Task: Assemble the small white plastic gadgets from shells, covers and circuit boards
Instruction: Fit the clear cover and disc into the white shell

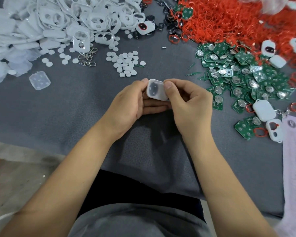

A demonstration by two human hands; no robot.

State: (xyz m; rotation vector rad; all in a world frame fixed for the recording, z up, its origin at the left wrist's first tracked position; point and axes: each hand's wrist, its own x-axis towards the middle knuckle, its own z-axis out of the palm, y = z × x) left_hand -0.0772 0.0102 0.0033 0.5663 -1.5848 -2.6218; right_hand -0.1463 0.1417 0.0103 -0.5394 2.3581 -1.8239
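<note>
White shell (156,90) pinched between left hand (126,103) and right hand (186,103) above the tabletop (75,108) — probably mid-fitting; next likely needs a circuit board (219,100).

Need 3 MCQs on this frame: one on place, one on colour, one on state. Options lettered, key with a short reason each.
1. Where does the heap of circuit boards lie?
A. to the person's right
B. to the person's left
C. on the person's lap

2. What colour is the big pile of thin rings at the top right?
A. blue
B. red
C. yellow

3. How is the white shell in the middle held?
A. lying free on the cloth
B. in the left hand alone
C. in the grip of both hands

Key: 1 A, the circuit boards spread on the right of the grey cloth. 2 B, the rings are red. 3 C, the left hand and right hand both pinch the shell.
</note>
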